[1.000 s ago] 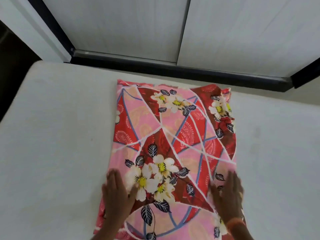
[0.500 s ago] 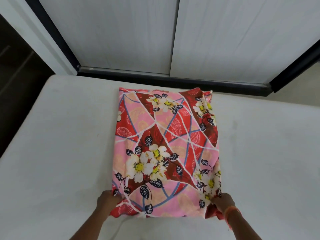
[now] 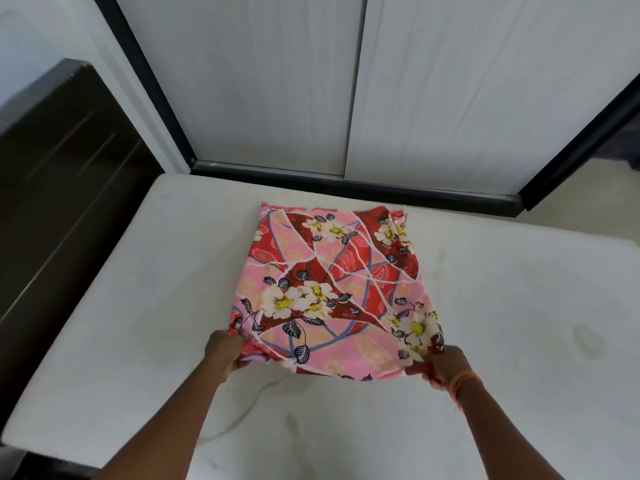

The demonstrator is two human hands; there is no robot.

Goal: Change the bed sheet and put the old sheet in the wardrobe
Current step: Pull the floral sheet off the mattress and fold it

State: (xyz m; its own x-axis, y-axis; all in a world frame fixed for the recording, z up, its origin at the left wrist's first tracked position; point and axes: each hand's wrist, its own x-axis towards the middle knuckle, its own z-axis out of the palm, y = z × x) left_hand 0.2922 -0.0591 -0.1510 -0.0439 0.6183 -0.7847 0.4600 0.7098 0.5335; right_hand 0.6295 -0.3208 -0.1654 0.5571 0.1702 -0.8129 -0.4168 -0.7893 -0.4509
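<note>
A folded bed sheet [image 3: 332, 282], pink and red with white flowers, lies on the bare white mattress [image 3: 138, 306]. My left hand [image 3: 223, 348] grips its near left corner and my right hand [image 3: 445, 363] grips its near right corner. The near edge of the sheet is lifted a little off the mattress between my hands, while the far edge still lies flat. Beyond the bed stands the wardrobe [image 3: 277, 84] with its two pale sliding doors closed.
A dark wooden headboard [image 3: 52, 188] runs along the left side of the mattress. The wardrobe's black frame [image 3: 346, 185] sits right at the mattress's far edge. A strip of floor [image 3: 595, 199] shows at the far right.
My hands slid from lying flat on the sheet down to its near corners and took hold of them. The near edge now rises off the mattress, and the view has pulled back.
</note>
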